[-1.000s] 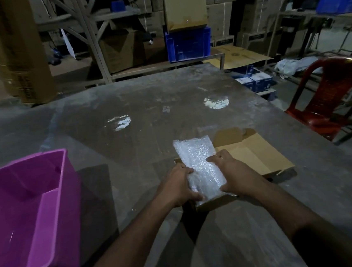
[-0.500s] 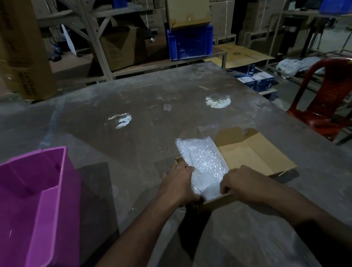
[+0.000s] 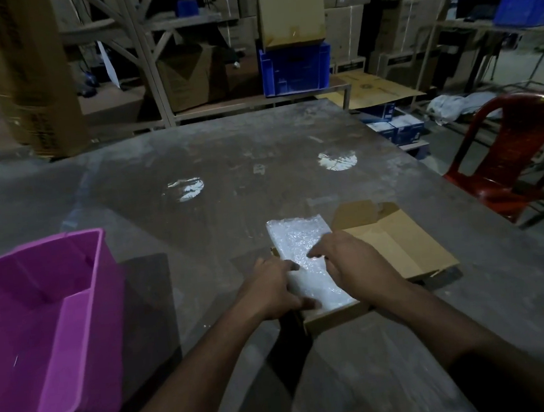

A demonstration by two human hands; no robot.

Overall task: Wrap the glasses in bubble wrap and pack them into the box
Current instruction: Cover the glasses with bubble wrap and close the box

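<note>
Our left hand [image 3: 272, 289] grips the near left edge of the bundle [image 3: 306, 262], our right hand [image 3: 352, 261] presses flat on top. The bundle lies in the box [image 3: 401, 246]. We should push evenly, tucking loose wrap inside the walls.

The bundle [image 3: 306, 262] is clear, shiny bubble wrap, lying in a matt brown cardboard box [image 3: 397, 247]. The table [image 3: 259, 160] looks dull, scuffed and dusty grey; the tub [image 3: 58, 312] is smooth purple plastic, and the chair [image 3: 512, 162] is red plastic.
</note>
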